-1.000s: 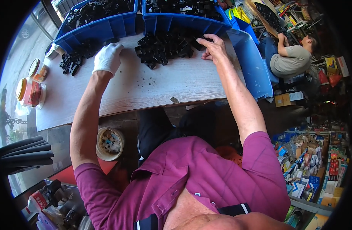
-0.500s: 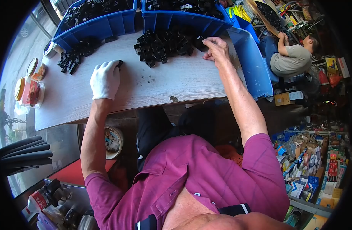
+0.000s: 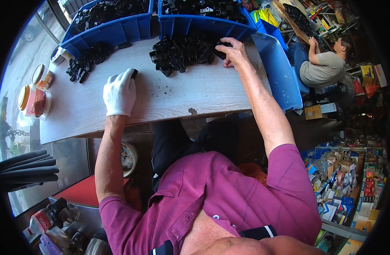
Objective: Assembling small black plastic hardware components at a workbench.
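My left hand, in a white knitted glove, rests over the left part of the table. Its fingers are closed on a small black plastic part, whose end sticks out by the fingertips. My bare right hand is at the right end of the middle heap of black parts. Its thumb and index finger are around another small black part, partly covered by the fingers. A smaller heap of similar black parts lies at the table's far left. The exact kind of these parts cannot be made out.
Two blue bins full of black parts stand along the far edge of the pale table. An empty-looking blue tray adjoins the right edge. Lidded jars stand at left. A person sits at far right.
My right fingers have come over the black part at the heap's right end and closed around it. My left hand keeps its black part; the whole view has shifted slightly.
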Available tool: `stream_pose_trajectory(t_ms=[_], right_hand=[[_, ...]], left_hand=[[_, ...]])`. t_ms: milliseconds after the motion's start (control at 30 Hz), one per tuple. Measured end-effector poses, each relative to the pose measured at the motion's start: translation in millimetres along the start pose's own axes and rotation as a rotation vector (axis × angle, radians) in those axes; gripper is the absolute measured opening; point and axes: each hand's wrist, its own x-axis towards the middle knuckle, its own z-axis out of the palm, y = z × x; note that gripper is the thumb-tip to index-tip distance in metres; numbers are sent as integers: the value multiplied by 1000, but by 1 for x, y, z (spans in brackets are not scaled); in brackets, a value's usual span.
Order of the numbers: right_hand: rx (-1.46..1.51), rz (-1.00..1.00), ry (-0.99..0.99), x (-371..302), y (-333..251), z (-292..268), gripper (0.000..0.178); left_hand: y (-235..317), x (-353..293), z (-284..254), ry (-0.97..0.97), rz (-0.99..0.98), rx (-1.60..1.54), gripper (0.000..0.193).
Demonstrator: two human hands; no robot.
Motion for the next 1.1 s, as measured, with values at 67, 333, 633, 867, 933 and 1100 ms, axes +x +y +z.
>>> stream_pose_trajectory(t_ms=[67, 333, 633, 867, 933, 1100], right_hand=[[9, -16, 4, 3, 2, 2, 48], [112, 36, -6, -7, 4, -7, 29], [8, -9, 26, -26, 16, -14, 48], [-298, -49, 88, -29, 9, -1, 44], [-320, -29, 96, -25, 11, 0, 41], [-345, 77, 67, -20, 11, -3, 33]], left_hand=[[1, 1, 0, -14, -19, 2, 20], [-4, -1, 6, 6, 22, 24, 21], [-4, 0, 4, -1, 10, 3, 21], [-3, 0, 4, -6, 2, 9, 21], [-2, 1, 4, 1, 14, 4, 21], [-6, -1, 6, 8, 7, -8, 21]])
